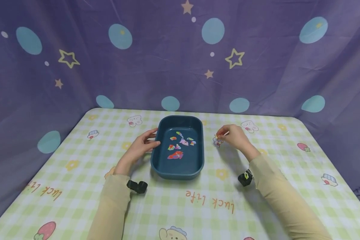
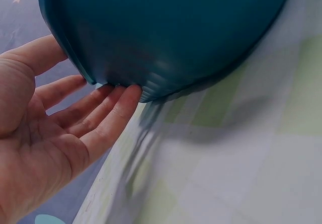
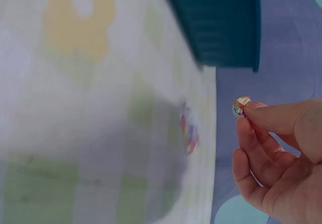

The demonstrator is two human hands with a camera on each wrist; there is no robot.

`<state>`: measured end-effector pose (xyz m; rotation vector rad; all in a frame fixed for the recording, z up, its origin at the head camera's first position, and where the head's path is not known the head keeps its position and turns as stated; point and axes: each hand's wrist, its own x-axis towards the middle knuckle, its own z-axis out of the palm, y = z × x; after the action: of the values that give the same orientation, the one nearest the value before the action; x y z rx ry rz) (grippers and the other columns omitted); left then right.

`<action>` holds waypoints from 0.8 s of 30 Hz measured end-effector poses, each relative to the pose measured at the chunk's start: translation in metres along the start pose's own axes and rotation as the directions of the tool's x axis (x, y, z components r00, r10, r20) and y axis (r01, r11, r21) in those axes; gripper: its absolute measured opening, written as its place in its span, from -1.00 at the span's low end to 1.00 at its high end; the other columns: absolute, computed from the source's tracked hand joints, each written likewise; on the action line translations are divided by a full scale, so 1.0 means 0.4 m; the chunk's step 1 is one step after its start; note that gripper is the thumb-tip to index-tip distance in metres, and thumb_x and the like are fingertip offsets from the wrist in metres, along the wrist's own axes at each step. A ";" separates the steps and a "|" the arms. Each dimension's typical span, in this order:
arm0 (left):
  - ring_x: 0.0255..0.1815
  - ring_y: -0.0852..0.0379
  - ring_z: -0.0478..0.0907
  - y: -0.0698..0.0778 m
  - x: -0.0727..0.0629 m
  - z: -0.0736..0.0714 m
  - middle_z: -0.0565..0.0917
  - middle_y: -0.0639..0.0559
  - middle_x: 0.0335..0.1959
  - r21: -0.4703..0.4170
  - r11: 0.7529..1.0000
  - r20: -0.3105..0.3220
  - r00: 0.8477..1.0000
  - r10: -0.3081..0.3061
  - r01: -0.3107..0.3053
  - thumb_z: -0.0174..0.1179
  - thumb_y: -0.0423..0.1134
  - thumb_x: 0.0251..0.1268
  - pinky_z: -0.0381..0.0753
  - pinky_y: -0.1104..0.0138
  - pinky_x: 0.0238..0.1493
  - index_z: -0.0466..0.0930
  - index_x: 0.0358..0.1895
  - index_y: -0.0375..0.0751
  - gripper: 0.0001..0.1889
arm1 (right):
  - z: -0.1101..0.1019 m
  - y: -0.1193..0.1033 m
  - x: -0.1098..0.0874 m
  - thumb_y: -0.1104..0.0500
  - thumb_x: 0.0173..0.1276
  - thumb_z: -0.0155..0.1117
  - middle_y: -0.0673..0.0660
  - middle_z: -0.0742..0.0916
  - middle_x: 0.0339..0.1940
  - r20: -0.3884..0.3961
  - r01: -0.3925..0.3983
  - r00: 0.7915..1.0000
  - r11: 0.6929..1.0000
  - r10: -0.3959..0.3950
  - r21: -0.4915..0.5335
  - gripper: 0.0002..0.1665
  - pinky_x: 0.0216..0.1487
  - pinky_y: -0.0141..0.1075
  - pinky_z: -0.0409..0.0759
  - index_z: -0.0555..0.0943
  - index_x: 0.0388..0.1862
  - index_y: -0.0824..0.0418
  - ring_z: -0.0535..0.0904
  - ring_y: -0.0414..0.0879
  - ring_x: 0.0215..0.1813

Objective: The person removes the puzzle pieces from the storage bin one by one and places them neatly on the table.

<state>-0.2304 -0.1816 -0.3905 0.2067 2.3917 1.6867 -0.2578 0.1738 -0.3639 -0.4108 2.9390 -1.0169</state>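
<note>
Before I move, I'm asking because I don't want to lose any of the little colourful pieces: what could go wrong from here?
The right hand pinches a small printed piece outside the tray; it might slip onto the patterned cloth and be hard to spot.

The left hand touches the tray's side, so a push could shift it and slide the pieces inside.

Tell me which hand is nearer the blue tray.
Left. The left hand touches the left side of the blue tray; the right hand is apart, to its right, pinching a small piece.
</note>
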 end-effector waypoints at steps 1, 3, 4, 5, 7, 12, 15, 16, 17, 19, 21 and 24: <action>0.16 -0.13 0.39 0.000 0.000 0.000 0.30 -0.19 0.26 0.000 1.000 -0.001 1.000 0.000 0.000 0.13 -0.20 0.26 0.53 0.17 -0.04 0.10 0.40 0.03 -0.35 | -0.001 0.008 0.000 0.24 0.17 0.27 0.13 0.72 -0.35 -0.007 0.001 1.000 1.000 -0.001 -0.006 -0.90 -0.33 -0.29 0.50 0.68 -0.35 0.21 0.63 -0.06 -0.34; 0.16 -0.12 0.39 0.002 0.000 0.001 0.30 -0.19 0.26 0.000 1.000 -0.002 1.000 -0.001 0.001 0.13 -0.20 0.26 0.53 0.17 -0.03 0.10 0.40 0.04 -0.35 | -0.001 0.022 0.000 0.25 0.16 0.26 0.15 0.72 -0.36 -0.023 0.002 1.000 1.000 -0.003 -0.012 -0.90 -0.31 -0.28 0.49 0.68 -0.35 0.23 0.63 -0.04 -0.34; 0.16 -0.12 0.39 0.002 0.000 0.001 0.30 -0.19 0.26 0.001 1.000 -0.003 1.000 -0.002 0.002 0.13 -0.20 0.26 0.53 0.17 -0.03 0.10 0.40 0.04 -0.35 | -0.001 0.030 0.000 0.26 0.15 0.26 0.15 0.72 -0.37 -0.028 0.000 1.000 1.000 0.000 -0.012 -0.90 -0.30 -0.28 0.49 0.68 -0.35 0.24 0.62 -0.04 -0.34; 0.16 -0.12 0.39 0.003 0.000 0.001 0.30 -0.19 0.25 0.001 1.000 -0.002 1.000 -0.002 0.002 0.13 -0.20 0.25 0.54 0.17 -0.03 0.10 0.40 0.04 -0.35 | -0.001 0.037 0.000 0.26 0.15 0.26 0.16 0.72 -0.37 -0.034 -0.002 0.999 1.000 0.002 -0.011 -0.89 -0.28 -0.27 0.48 0.67 -0.35 0.25 0.62 -0.03 -0.33; 0.16 -0.12 0.39 0.003 0.000 0.002 0.31 -0.18 0.25 0.000 1.000 -0.002 1.000 -0.004 0.004 0.14 -0.20 0.25 0.53 0.16 -0.03 0.11 0.40 0.04 -0.35 | 0.001 0.054 0.000 0.27 0.14 0.25 0.16 0.72 -0.38 -0.038 -0.014 0.999 1.000 0.013 -0.009 -0.88 -0.25 -0.26 0.46 0.67 -0.34 0.25 0.61 -0.03 -0.31; 0.16 -0.11 0.39 0.004 -0.001 0.004 0.31 -0.17 0.24 -0.001 1.000 -0.003 1.000 -0.003 0.003 0.15 -0.19 0.24 0.53 0.14 -0.02 0.12 0.39 0.04 -0.35 | 0.007 0.093 0.003 0.29 0.11 0.23 0.17 0.72 -0.41 -0.056 -0.038 0.998 0.999 0.038 -0.003 -0.86 -0.20 -0.24 0.43 0.67 -0.34 0.27 0.58 -0.02 -0.30; 0.16 -0.11 0.39 0.004 -0.001 0.004 0.31 -0.17 0.24 -0.003 1.000 -0.001 1.000 0.000 0.000 0.15 -0.19 0.24 0.53 0.15 -0.03 0.12 0.39 0.04 -0.35 | 0.012 0.111 0.004 0.30 0.12 0.24 0.17 0.72 -0.42 -0.072 -0.055 0.996 0.999 0.055 0.002 -0.87 -0.24 -0.29 0.43 0.68 -0.35 0.29 0.57 -0.08 -0.35; 0.16 -0.11 0.39 0.004 -0.001 0.004 0.31 -0.17 0.24 -0.005 1.000 0.000 1.000 0.000 0.000 0.15 -0.19 0.24 0.53 0.15 -0.03 0.12 0.39 0.04 -0.35 | 0.014 0.116 0.004 0.30 0.11 0.25 0.18 0.72 -0.43 -0.075 -0.064 0.995 0.998 0.065 0.009 -0.87 -0.26 -0.32 0.43 0.68 -0.35 0.30 0.56 -0.12 -0.38; 0.16 -0.11 0.39 0.003 -0.001 0.004 0.32 -0.17 0.24 -0.005 1.000 0.000 1.000 0.001 -0.001 0.15 -0.20 0.24 0.53 0.16 -0.03 0.12 0.39 0.04 -0.35 | 0.015 0.121 0.005 0.31 0.11 0.25 0.18 0.72 -0.43 -0.075 -0.071 0.995 0.997 0.072 0.014 -0.87 -0.29 -0.34 0.43 0.67 -0.35 0.31 0.55 -0.16 -0.41; 0.16 -0.11 0.40 0.003 -0.001 0.004 0.32 -0.17 0.24 -0.005 1.000 -0.001 1.000 -0.001 0.001 0.15 -0.20 0.24 0.54 0.16 -0.04 0.12 0.39 0.04 -0.35 | 0.018 0.128 0.006 0.32 0.11 0.26 0.19 0.72 -0.43 -0.075 -0.090 0.993 0.996 0.092 0.028 -0.87 -0.33 -0.38 0.42 0.67 -0.35 0.32 0.52 -0.22 -0.46; 0.16 -0.12 0.39 0.003 -0.001 0.004 0.31 -0.17 0.24 -0.003 1.000 0.000 1.000 -0.001 0.001 0.14 -0.20 0.24 0.54 0.16 -0.03 0.12 0.39 0.04 -0.35 | 0.019 0.131 0.007 0.32 0.10 0.26 0.19 0.72 -0.44 -0.075 -0.105 0.991 0.994 0.107 0.035 -0.87 -0.35 -0.40 0.41 0.67 -0.34 0.33 0.49 -0.25 -0.50; 0.17 -0.12 0.39 0.003 -0.001 0.002 0.30 -0.18 0.25 -0.001 1.000 -0.001 1.000 -0.001 0.001 0.15 -0.19 0.24 0.53 0.15 -0.03 0.11 0.39 0.04 -0.35 | 0.020 0.133 0.011 0.31 0.11 0.28 0.19 0.73 -0.43 -0.076 -0.117 0.990 0.993 0.119 0.032 -0.86 -0.33 -0.38 0.41 0.67 -0.33 0.32 0.50 -0.24 -0.50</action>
<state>-0.2298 -0.1805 -0.3897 0.2043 2.3910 1.6872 -0.2744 0.2080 -0.4019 -0.1988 2.9709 -1.0814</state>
